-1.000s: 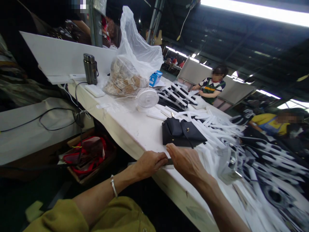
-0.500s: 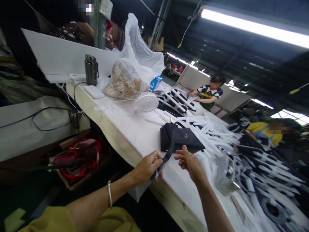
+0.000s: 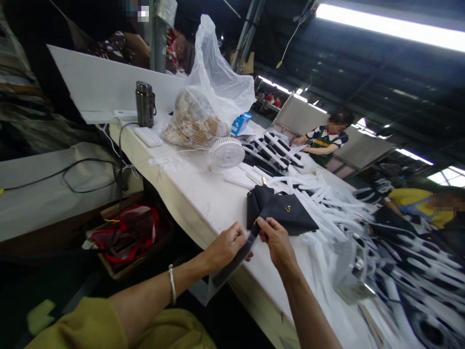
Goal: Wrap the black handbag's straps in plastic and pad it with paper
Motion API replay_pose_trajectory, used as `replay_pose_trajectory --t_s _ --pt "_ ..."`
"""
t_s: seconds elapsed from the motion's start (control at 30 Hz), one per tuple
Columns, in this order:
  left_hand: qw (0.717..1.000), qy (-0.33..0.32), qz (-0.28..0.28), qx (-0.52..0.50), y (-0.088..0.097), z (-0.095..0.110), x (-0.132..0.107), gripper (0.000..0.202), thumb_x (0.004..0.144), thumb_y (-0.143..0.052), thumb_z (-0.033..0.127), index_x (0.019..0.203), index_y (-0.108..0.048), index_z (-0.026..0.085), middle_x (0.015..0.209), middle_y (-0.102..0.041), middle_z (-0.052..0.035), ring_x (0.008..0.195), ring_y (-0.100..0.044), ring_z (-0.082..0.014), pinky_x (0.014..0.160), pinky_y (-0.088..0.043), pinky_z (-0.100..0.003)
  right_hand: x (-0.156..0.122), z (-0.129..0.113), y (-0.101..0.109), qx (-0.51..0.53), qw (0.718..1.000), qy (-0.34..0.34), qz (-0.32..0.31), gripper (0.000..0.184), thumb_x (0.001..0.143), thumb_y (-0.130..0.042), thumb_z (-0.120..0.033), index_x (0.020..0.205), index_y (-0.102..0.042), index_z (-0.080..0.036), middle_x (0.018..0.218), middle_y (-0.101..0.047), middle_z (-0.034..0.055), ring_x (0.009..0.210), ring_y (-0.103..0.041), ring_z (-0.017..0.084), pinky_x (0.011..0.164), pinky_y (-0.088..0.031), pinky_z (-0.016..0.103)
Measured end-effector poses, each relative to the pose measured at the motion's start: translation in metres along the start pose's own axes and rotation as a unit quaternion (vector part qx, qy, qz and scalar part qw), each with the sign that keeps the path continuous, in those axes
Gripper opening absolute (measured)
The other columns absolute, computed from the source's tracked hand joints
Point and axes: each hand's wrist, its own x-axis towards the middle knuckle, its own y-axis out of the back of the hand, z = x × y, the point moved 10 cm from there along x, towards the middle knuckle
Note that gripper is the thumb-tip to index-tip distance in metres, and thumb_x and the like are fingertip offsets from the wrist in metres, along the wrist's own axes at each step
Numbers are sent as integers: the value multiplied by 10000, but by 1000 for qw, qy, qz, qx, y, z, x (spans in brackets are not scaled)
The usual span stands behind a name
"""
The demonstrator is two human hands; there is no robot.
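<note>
A black handbag (image 3: 296, 215) with a small gold emblem lies on the white table, its dark strap (image 3: 232, 261) running toward me over the table edge. My left hand (image 3: 228, 247), with a silver bangle on the wrist, is closed around the strap near the edge. Farther up, close to the bag, my right hand (image 3: 275, 238) pinches the same strap between thumb and fingers. A clear plastic sleeve seems to cover the strap's hanging lower end; its outline is blurred.
Beyond the bag stand a white fan (image 3: 227, 154), a plastic bag of brown scraps (image 3: 196, 118) and a steel flask (image 3: 145, 104). White-wrapped straps (image 3: 327, 198) spread to the right beside a metal tape dispenser (image 3: 354, 271). A co-worker (image 3: 327, 135) works across the table.
My right hand has moved left and closed from open fingers onto the strap. My left hand keeps its hold. The whole view has shifted slightly.
</note>
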Motion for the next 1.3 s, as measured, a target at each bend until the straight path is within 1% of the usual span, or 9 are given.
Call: replay_pose_trajectory --t_s 0.17,0.23,0.4,0.6,0.77,0.9,1.03,1.17,1.3 --pt "999 -10 15 38 -2 15 24 275 931 -436 481 863 -351 228 582 -587 45 406 -527 -118 411 -388 -207 -12 18 -12 34 998 -41 -45 340 688 -814 -472 679 -648 -174 605 -631 -17 556 -549 121 579 -453 254" --pt "997 -25 14 73 -4 16 23 243 931 -441 444 861 -369 223 561 -551 64 382 -454 -90 401 -330 -189 -3 19 4 94 992 -84 17 349 676 -815 -474 773 -697 -161 694 -695 25 603 -595 136 593 -480 254" --pt "992 -39 26 116 -3 7 9 231 923 -471 409 829 -406 208 600 -523 60 496 -548 -107 505 -404 -212 22 12 30 157 974 -107 126 242 692 -807 -354 758 -699 -148 663 -708 40 568 -606 126 557 -482 234" --pt "998 12 25 52 3 3 16 285 941 -430 492 861 -348 231 626 -633 12 484 -620 -155 458 -436 -225 -16 31 -4 98 992 -30 79 354 640 -842 -458 715 -689 -148 600 -645 -14 548 -562 123 514 -438 234" --pt "992 13 9 122 6 7 -2 233 960 -414 445 879 -376 229 577 -553 68 359 -441 -88 364 -298 -180 -52 38 -30 79 995 -57 -7 414 703 -786 -541 717 -711 -135 657 -680 19 624 -607 149 630 -490 267" --pt "982 -20 19 189 15 19 -33 179 974 -407 364 864 -398 223 595 -499 78 467 -462 -95 479 -364 -202 -50 38 -30 163 975 -147 14 504 646 -806 -570 847 -752 -111 834 -760 111 762 -695 218 725 -534 315" --pt "960 -30 48 274 25 32 -41 175 982 -387 357 870 -414 226 656 -508 57 553 -503 -127 569 -391 -250 -45 42 -32 203 969 -127 55 409 610 -835 -486 790 -750 -129 793 -763 83 746 -699 197 727 -536 283" --pt "912 -102 122 379 28 63 -17 98 898 -461 253 807 -453 219 828 -555 -17 814 -542 -202 776 -425 -341 -54 56 -45 163 981 -94 56 416 656 -801 -497 855 -754 -135 823 -765 61 759 -688 195 693 -535 276" --pt "929 -133 81 337 14 77 22 73 795 -536 207 751 -479 209 1001 -591 -65 1003 -529 -229 936 -409 -370 -63 56 -65 192 977 -97 11 421 682 -798 -504 911 -740 -155 806 -756 37 692 -674 177 620 -536 272"
